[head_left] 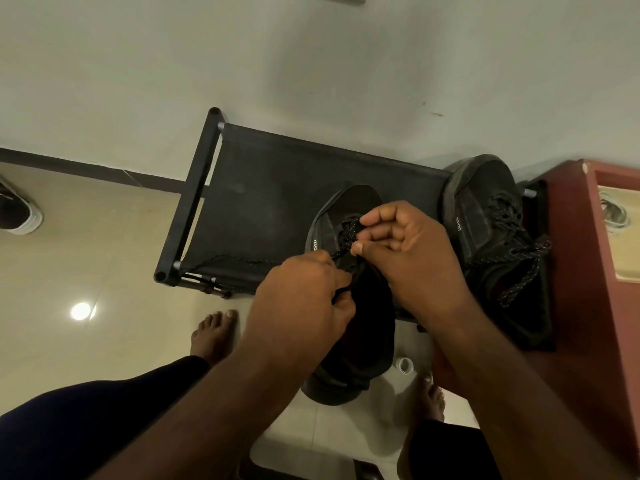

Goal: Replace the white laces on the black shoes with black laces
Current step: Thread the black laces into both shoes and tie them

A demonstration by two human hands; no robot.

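Black shoe (346,202), toe pointing away from the person, lying on the black fabric top of a low rack (277,181), heel overhanging the near edge. Upper, sole and tongue are all dark; a small white brand mark shows on the side just left of the hands. A black lace (249,260) flecked with pale dots crosses the eyelets directly beneath the fingertips, and its free length trails away leftward from the left hand along the near rail of the rack.

Left hand (304,299): fingers curled, thumb closed against forefinger, pinching a dark strand of the lace over the shoe's throat. Right hand (412,251): fingers bent inward, thumb and forefinger nipped together on the lace at the eyelet rows, just beyond the left hand's grip. The two hands nearly meet above the tongue.

To the right of the right hand stands the second black shoe (485,209), already threaded with the same flecked lace, its ends hanging loose down the side. Beyond it is a red cabinet (581,271). Below the wrists, on the pale tiled floor, lie a small white roll (403,365) and the person's bare feet. Far left of the grips, another shoe (19,216) sits at the frame edge.
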